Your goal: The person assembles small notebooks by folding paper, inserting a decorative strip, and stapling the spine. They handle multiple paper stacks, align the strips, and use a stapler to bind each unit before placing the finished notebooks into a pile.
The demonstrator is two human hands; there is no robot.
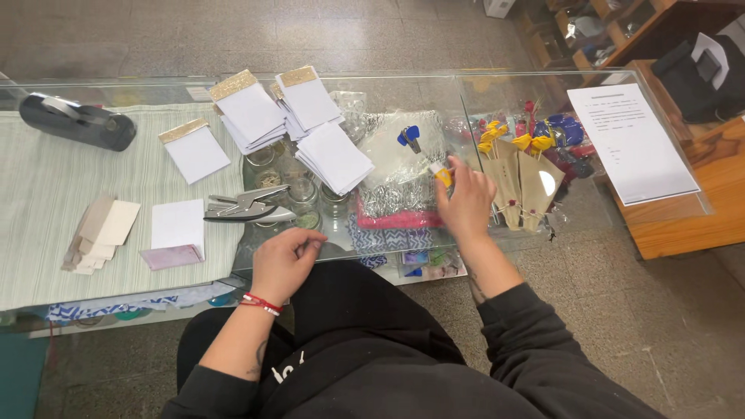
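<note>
My right hand (pixel 467 203) rests on the glass counter (pixel 403 85) with its fingers closed on a small yellow-and-white tube (pixel 441 173). My left hand (pixel 284 260) lies loosely curled at the counter's near edge and holds nothing. A metal hole punch (pixel 247 207) lies just beyond my left hand. Next to the punch sits a white paper square (pixel 178 223) with a pink slip (pixel 171 256) at its near edge. A blue-handled tool (pixel 409 136) lies on a clear plastic bag beyond my right hand.
Stacks of white cards with gold tops (pixel 250 110) fan across the counter's middle. A black tape dispenser (pixel 77 120) sits far left on a pale striped cloth (pixel 46 225). Beige card pieces (pixel 99 231) lie left. A printed sheet (pixel 632 140) lies right, by paper cones with yellow flowers (pixel 520 167).
</note>
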